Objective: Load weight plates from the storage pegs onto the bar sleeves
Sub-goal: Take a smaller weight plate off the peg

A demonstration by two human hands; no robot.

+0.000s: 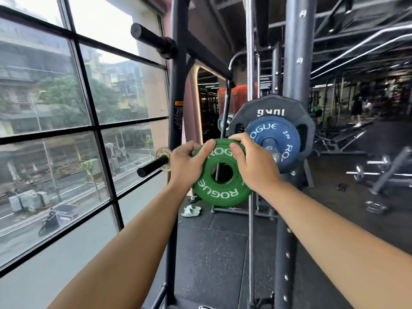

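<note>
Two bare forearms reach forward. The left hand [188,167] and right hand [253,167] together grip a green plate [215,194] marked ROGUE, held in the air with its face turned toward the camera. The left thumb lies across the upper left of the face, with the other fingers curled out of sight behind the rim. The right hand's fingers [239,139] curl over the top right edge and its thumb presses the face, so both hands are clamped around the plate. The plate's centre hole sits between the two thumbs and slightly below them. Just beyond the right fingers, and near enough to look like touching, a blue plate [275,132] sits on a silver shaft [273,153]. A larger black plate [270,108] is stacked behind it. To the left of the left hand, near its knuckles, a black bar sleeve [152,167] with a brass-coloured collar points toward the window [66,121]. Below the held plate, a pair of pale sandals [190,211] lies on the dark rubber floor [218,253]. Higher up and farther off, another black peg [149,36] juts from the rack upright [177,85], and loose gear lies on the blurred gym floor to the right.
</note>
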